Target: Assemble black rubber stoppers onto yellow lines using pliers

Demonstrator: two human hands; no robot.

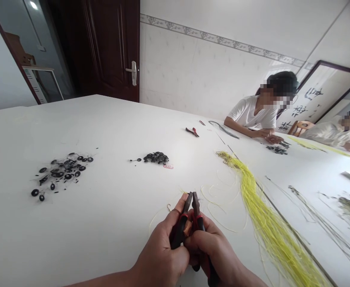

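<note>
The person's left hand [160,249] is clenched around a pair of red-and-black-handled steel pliers [179,227], and the right hand [211,251] around what looks like a second, matching pair [199,217]. Their noses stand upright and close together, perhaps so that one steadies what the other pinches; anything between the tips is too small to tell. Both sit above the white worktop [103,119], just beside loose pale yellow strands [219,207]. A long bundle of bright yellow fibre [270,227] lies stretched out to the right, seemingly to stop it tangling. Small black rings [61,173] lie heaped well to the left.
</note>
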